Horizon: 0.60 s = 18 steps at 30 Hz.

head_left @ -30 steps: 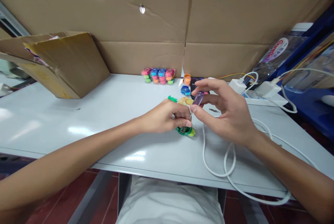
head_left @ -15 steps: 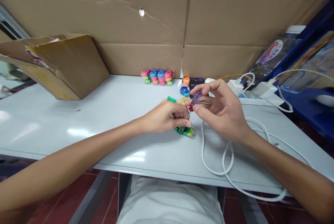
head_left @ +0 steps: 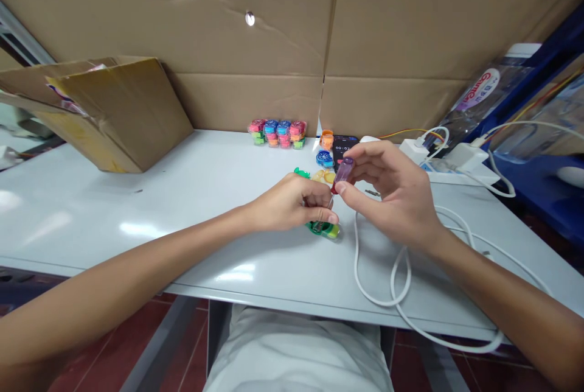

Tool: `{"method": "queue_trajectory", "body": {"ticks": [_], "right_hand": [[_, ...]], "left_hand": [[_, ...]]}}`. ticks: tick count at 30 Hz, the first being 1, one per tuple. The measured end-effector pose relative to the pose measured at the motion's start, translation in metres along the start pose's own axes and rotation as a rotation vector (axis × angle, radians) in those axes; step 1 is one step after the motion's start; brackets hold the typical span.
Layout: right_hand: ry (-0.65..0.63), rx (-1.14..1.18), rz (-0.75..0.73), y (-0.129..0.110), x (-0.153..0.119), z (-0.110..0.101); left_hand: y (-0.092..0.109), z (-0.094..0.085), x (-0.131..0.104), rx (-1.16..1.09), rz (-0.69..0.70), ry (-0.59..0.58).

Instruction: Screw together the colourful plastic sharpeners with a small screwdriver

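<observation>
My left hand (head_left: pixel 296 202) is closed on a green plastic piece (head_left: pixel 325 229) low over the table, and its fingers hide much of it. A yellow-green part shows at the piece's right end. My right hand (head_left: pixel 387 191) pinches the purple and red handle of a small screwdriver (head_left: pixel 344 174), tilted with its shaft pointing down to my left fingertips. The tip is hidden. Just beyond my left hand lie another green piece (head_left: pixel 301 171) and a yellowish clear piece (head_left: pixel 325 177). A blue piece (head_left: pixel 325 159) and an orange piece (head_left: pixel 326 138) are farther back.
Several colourful stacked pieces (head_left: pixel 277 134) line the table's back edge. A phone (head_left: pixel 343 147) lies behind my right hand. An open cardboard box (head_left: pixel 123 115) stands at left. White cable (head_left: pixel 392 302) loops at right, below a power strip (head_left: pixel 460 171) and bottle (head_left: pixel 483 87).
My right fingers have curled closer around the screwdriver handle, uncovering a small dark metal bit on the table behind them. My left hand keeps its hold. The view has shifted slightly.
</observation>
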State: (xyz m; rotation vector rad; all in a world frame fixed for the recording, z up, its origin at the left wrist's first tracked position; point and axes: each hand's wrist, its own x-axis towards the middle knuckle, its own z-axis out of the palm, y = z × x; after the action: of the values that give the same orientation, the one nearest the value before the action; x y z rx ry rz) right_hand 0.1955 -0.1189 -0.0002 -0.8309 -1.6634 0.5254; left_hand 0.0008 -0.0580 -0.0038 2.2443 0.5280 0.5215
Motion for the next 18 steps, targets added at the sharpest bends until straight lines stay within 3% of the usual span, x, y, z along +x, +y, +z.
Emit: {"method": "queue_trajectory", "body": {"ticks": [9,18], "right_hand": [[-0.023,-0.007,-0.012,-0.0017,-0.0011,-0.0012],[-0.083,-0.074,-0.044,0.0004,-0.0014,-0.0027]], "left_hand": [[0.0044,-0.007,-0.0019,0.012,0.04,-0.068],[0.0005,-0.0075,0.001,0.008,0.069,-0.056]]}}
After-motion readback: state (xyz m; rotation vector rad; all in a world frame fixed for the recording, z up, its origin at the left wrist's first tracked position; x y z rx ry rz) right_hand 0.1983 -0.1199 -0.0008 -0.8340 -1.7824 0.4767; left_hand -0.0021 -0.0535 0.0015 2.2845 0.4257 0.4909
